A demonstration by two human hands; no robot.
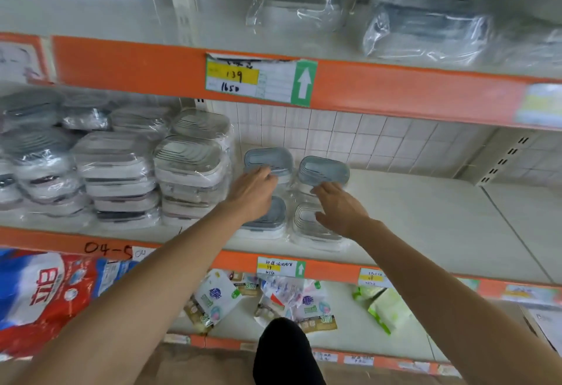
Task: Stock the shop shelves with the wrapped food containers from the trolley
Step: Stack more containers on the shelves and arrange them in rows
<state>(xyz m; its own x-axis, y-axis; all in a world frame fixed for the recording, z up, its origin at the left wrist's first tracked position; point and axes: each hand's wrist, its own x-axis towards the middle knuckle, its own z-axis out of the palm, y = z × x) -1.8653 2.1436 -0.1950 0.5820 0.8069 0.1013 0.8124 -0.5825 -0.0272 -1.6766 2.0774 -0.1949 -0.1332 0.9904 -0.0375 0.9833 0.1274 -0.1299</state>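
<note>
Left hand: the left hand (254,193) reaches onto the middle shelf (410,220), fingers laid over the front edge of the rear-left wrapped container with a grey-blue lid (267,158); whether they curl round it I cannot tell.
Right hand: the right hand (340,208) hangs palm down with fingers straight and slightly spread, fingertips at the front edge of the rear-right wrapped container with a grey-blue lid (324,170), gripping nothing.
Hands together: apart, side by side, each over its own column of containers.
Front row: a front-left wrapped container with a grey-blue lid (267,223), partly hidden under the left wrist, sits just beside a front-right wrapped container with a pale lid (313,229), both near the shelf's front edge.
Grouping: the four containers form a two-by-two block, close together, left of the bare stretch of shelf.
Stock at left: stacks of clear-wrapped white rectangular containers (121,172) fill the same shelf, just beside the block.
Upper shelf: larger plastic-wrapped containers (425,32) lie above the orange shelf rail (395,92), which carries a handwritten price label with a green arrow (261,80).
Lower shelf: red and blue detergent bags (45,290) and small printed packets (219,296).
</note>
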